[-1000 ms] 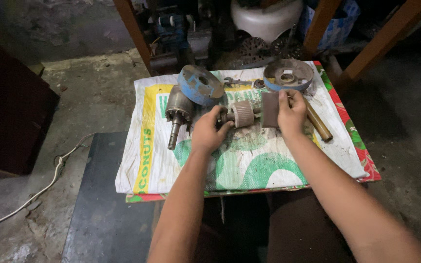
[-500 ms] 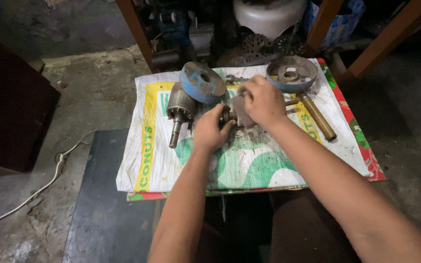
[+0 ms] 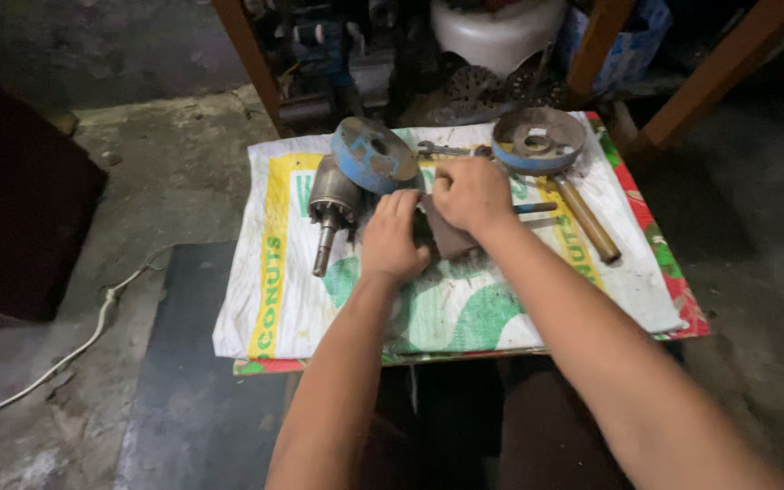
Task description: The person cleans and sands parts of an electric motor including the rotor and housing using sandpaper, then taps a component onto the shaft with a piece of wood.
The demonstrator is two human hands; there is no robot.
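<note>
My left hand (image 3: 390, 240) lies knuckles up in the middle of the woven sack (image 3: 465, 308), curled over a small metal cylinder that it hides. My right hand (image 3: 469, 191) is closed just beside it, pressing a brown abrasive-looking sheet (image 3: 452, 240) down between the two hands. To the left of my left hand lies a grey motor rotor (image 3: 328, 201), its shaft pointing toward me. A blue round cover (image 3: 374, 154) leans against the rotor.
A blue-rimmed round housing (image 3: 537, 141) sits at the sack's far right, with a wooden-handled tool (image 3: 587, 220) and a spanner (image 3: 442, 148) nearby. Wooden legs (image 3: 710, 77) and dark machinery stand behind. A white cable (image 3: 74, 349) runs over the concrete floor at left.
My right hand has moved left from beside the round housing, carrying the brown sheet onto the small cylinder under my left hand. The left hand has stayed in place.
</note>
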